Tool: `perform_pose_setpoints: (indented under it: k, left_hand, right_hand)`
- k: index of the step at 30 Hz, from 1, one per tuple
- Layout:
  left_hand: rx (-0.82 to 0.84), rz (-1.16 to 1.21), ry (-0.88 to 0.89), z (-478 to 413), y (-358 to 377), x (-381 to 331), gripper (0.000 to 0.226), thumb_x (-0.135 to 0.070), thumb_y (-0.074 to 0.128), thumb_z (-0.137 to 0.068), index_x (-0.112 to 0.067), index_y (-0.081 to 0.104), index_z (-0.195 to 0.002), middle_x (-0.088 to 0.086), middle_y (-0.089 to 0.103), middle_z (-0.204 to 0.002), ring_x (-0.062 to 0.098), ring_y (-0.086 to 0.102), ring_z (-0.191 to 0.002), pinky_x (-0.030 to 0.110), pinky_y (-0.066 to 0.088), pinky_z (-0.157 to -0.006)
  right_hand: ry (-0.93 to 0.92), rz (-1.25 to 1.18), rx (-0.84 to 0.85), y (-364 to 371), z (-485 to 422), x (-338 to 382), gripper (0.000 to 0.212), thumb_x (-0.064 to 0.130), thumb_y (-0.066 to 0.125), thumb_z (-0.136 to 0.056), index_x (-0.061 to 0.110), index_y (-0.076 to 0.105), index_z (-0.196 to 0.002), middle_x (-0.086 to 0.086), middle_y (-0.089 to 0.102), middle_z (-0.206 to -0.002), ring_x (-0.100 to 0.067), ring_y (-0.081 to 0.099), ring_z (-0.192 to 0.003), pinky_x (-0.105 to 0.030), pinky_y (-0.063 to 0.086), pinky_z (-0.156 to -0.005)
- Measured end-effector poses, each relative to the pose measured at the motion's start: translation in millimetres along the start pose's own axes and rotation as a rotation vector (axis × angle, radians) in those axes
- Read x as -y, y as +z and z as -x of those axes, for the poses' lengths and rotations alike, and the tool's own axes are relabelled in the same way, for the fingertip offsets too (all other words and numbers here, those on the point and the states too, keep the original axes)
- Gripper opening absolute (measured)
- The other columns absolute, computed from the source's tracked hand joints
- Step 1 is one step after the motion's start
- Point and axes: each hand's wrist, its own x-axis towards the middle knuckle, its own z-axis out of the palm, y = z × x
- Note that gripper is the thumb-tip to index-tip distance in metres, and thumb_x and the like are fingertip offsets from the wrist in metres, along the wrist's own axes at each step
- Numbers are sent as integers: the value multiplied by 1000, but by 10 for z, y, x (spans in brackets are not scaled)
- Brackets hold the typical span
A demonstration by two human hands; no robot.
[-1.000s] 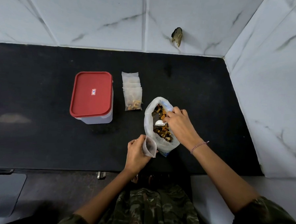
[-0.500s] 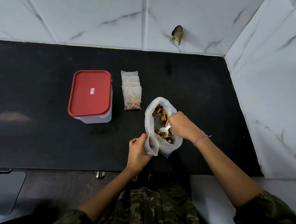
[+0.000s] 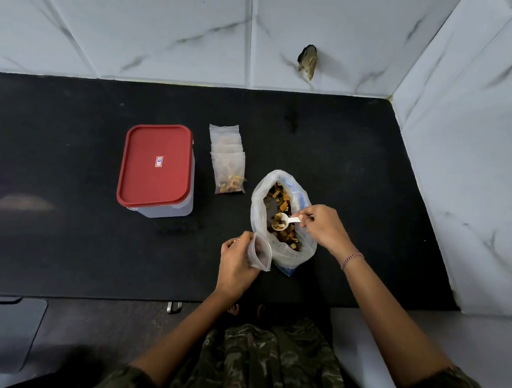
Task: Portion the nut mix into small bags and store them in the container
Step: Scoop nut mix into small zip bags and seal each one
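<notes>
Sitting at the left of the black surface [image 3: 53, 242] is the container [image 3: 170, 211], a clear tub closed by a red lid [image 3: 155, 165] with a small label at its middle. Just to its right, apart from it, lies a row of small filled bags [image 3: 228, 162], overlapped one on another from far to near; the nearest shows nut pieces at its bottom end. Nearer the person, the left hand [image 3: 234, 267] has its fingers curled round an empty small bag [image 3: 260, 253], with the bag's mouth gaping toward the right, close to the near left edge of the big bag [image 3: 257, 205]. That big bag of translucent plastic lies open on the surface, right of the filled bags, with the nut mix [image 3: 280, 195] showing inside. A white scoop [image 3: 281, 220] hangs over the mix within the bag's mouth, its bowl loaded with a few pieces. The right hand [image 3: 324, 227] pinches the scoop's handle between thumb and fingertips from the right; a beaded bracelet [image 3: 351, 258] circles that wrist. Behind the surface, the far wall [image 3: 168, 26] of marbled white tile carries a dark chipped hole [image 3: 307, 61] and meets a side wall [image 3: 473, 146] at the right.
</notes>
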Motion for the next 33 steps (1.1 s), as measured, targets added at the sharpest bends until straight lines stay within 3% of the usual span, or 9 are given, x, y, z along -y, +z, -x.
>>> perform_pose_setpoints:
  k: [4, 9, 11, 14, 18, 21, 25, 29, 33]
  left_hand:
    - [-21, -14, 26, -46, -100, 76, 36, -16, 78, -72, -27, 47, -86, -18, 52, -73, 0, 53, -70, 37, 49, -77]
    - [-128, 0, -30, -151, -251, 106, 35, -13, 76, -75, -25, 48, -93, -19, 55, -79, 5, 59, -74, 42, 54, -75]
    - [-166, 29, -40, -234, -288, 32, 31, -11, 75, -76, -18, 50, -93, -17, 55, -79, 5, 60, -73, 38, 55, -69]
    - [-209, 50, -75, -370, -320, -91, 30, -14, 75, -78, -15, 51, -97, -10, 58, -84, 8, 60, -75, 34, 55, -66]
    - [-225, 93, -60, -495, -323, -187, 31, -16, 74, -79, -17, 53, -102, -8, 61, -89, 11, 63, -81, 36, 56, -71]
    - [-228, 112, -45, -552, -318, -212, 35, -15, 73, -80, -14, 54, -108, -8, 62, -91, 12, 64, -83, 38, 56, -73]
    - [-221, 111, -73, -622, -315, -226, 50, -19, 72, -81, -13, 51, -126, -3, 65, -101, 13, 64, -91, 37, 57, -79]
    - [-219, 129, -79, -660, -327, -275, 43, -21, 74, -80, -16, 53, -117, -4, 65, -101, 11, 64, -90, 37, 57, -78]
    - [-234, 129, -94, -691, -338, -277, 46, -25, 78, -77, -18, 52, -114, -8, 62, -100, 12, 64, -92, 37, 57, -79]
  right_hand:
    - [-41, 25, -162, -38, 2, -49, 24, 12, 49, -96, 12, 66, -114, -2, 64, -96, -3, 49, -62, -12, 34, -52]
    - [-90, -2, -265, -59, 41, -60, 22, 16, 54, -94, 13, 67, -112, 1, 63, -92, -1, 49, -63, -10, 33, -53]
    - [-127, 38, -307, -51, 70, -30, 22, 15, 55, -94, 12, 66, -112, -1, 64, -97, -2, 53, -72, -11, 39, -59]
    - [-220, 208, -337, -23, 97, 15, 26, 11, 55, -93, 11, 64, -117, -5, 61, -105, -13, 56, -96, -19, 46, -79]
    - [-254, 317, -299, 30, 83, 49, 32, 6, 56, -91, 13, 62, -122, -5, 58, -110, -15, 52, -101, -23, 46, -87]
    - [-209, 198, -355, 30, 91, 75, 26, 8, 56, -92, 12, 65, -116, -4, 61, -104, -13, 56, -94, -17, 45, -78]
    - [-36, -147, -309, -41, 109, 71, 21, 13, 54, -94, 14, 69, -109, 4, 63, -87, -3, 54, -71, -9, 42, -58]
    - [94, -526, -237, -151, 161, 104, 23, 10, 55, -92, 10, 68, -111, 2, 65, -81, -5, 55, -70, -18, 47, -68]
    - [39, -699, -204, -292, 332, 291, 23, 7, 56, -92, 11, 68, -111, -1, 65, -80, -5, 56, -70, -23, 53, -75]
